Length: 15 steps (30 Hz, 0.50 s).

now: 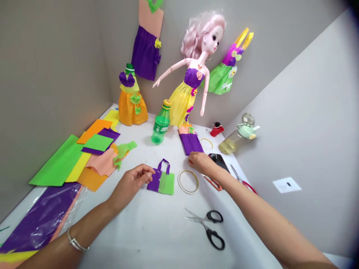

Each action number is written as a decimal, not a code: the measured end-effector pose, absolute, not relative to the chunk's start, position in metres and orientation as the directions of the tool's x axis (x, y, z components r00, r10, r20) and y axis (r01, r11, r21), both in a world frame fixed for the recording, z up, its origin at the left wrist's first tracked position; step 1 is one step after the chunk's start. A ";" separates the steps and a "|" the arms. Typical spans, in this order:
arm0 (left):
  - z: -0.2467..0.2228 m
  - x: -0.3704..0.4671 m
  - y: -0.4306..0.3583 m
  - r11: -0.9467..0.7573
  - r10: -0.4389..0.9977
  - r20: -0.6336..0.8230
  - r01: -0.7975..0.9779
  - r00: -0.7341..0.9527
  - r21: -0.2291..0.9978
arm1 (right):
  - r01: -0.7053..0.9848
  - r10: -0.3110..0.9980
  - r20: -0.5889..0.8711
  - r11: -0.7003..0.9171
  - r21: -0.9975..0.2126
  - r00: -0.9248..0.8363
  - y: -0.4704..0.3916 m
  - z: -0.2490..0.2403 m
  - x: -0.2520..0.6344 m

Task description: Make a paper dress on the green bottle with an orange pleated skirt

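Centrally, a small purple-and-green bag (167,184) lies flat on a white table (140,231); take it as the clock's centre. At nine o'clock, the person's left hand (137,177) has its fingers bent, the tips at the bag's purple edge; whether they pinch it, I cannot tell. At two o'clock, the right hand (199,161) curls loosely at the hem of a purple doll skirt (191,144); its grip is hidden too.

The bag looks very light and soft, probably crepe paper or thin fabric, easily creased or torn rather than slippery. Its lower corners or both loops of the purple handle (164,161) together seem the kindest holds; one strap alone might pull loose.

Around it, a pale ring (179,182), perhaps tape, sits at three o'clock, black-handled scissors (207,226) between four and five, a green bottle (160,125) at twelve, a pink-haired doll (191,78) towards one, and coloured sheets (60,162) at ten. Plain grey walls (70,48) meet behind.
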State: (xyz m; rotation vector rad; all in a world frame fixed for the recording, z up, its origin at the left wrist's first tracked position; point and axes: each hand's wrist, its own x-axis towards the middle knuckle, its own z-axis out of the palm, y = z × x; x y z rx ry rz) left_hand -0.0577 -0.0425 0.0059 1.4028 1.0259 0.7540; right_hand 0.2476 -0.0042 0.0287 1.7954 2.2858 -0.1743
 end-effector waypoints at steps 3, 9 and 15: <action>0.007 -0.058 -0.041 0.046 0.915 -0.103 0.152 0.389 0.987 | 0.979 0.951 -0.235 0.196 -0.048 -0.202 -0.006 0.034 0.269; 0.005 -0.058 -0.042 0.047 0.911 -0.107 0.158 0.397 0.986 | 0.994 0.981 -0.169 0.080 -0.081 -0.093 -0.033 0.037 0.313; 0.003 -0.058 -0.043 0.060 0.911 -0.120 0.160 0.396 0.985 | 0.996 0.983 -0.164 0.086 0.019 -0.082 -0.045 0.027 0.315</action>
